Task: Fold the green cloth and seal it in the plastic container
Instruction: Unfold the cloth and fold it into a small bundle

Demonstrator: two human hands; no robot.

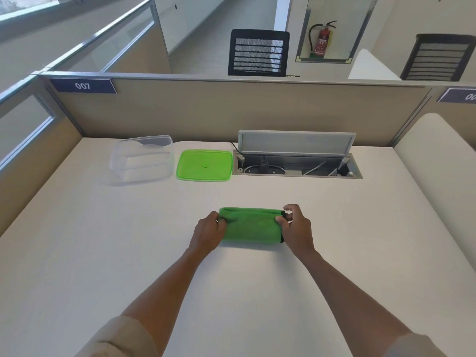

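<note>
A green cloth (251, 226), folded into a narrow band, lies on the white desk (103, 240). The left hand (210, 231) pinches its left end, the right hand (296, 226) its right end. Folding looks underway; another fold likely follows. Well beyond, the clear plastic container (141, 158) stands open, seemingly empty, its green lid (204, 165) just beside it.

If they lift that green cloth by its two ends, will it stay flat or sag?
The cloth would probably sag in the middle: it looks soft, with rounded folds. It seems light, since fingertip pinches by the left hand and right hand gather it. Loose layers might unfold.
</note>
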